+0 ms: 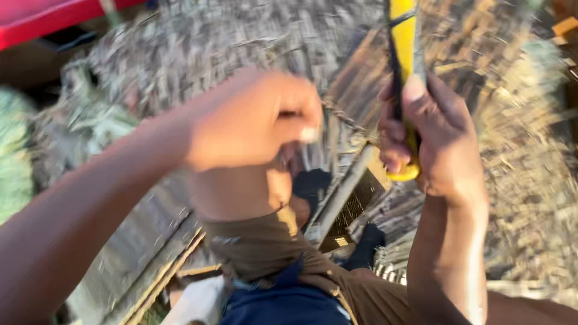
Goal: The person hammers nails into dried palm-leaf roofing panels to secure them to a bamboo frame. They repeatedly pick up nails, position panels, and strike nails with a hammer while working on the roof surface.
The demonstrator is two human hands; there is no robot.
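Over a floor of chopped dry stalks and wood scraps [524, 180], the person's right hand [430, 141] is wrapped tight around the lower end of a yellow-and-black tool handle [403, 54]. The handle rises straight up out of the fist and runs off the top of the view; its rounded yellow butt pokes out just below the curled fingers, so the grasp sits near the very end of it. The thumb lies up along the handle's right side. What the tool ends in is out of sight.

The left hand [253, 120] is balled into a fist a little to the left, apart from the handle. It is blurred, and I cannot tell whether anything is pinched inside it.

Between and below the two hands a thin grey rod [343, 192] slants down over a small mesh-fronted wooden box [358, 204]. Nearer the viewer are the person's bent knee in brown shorts [265, 247] and a dark blue shirt [283, 304]. A red edge [42, 21] shows at the top left.
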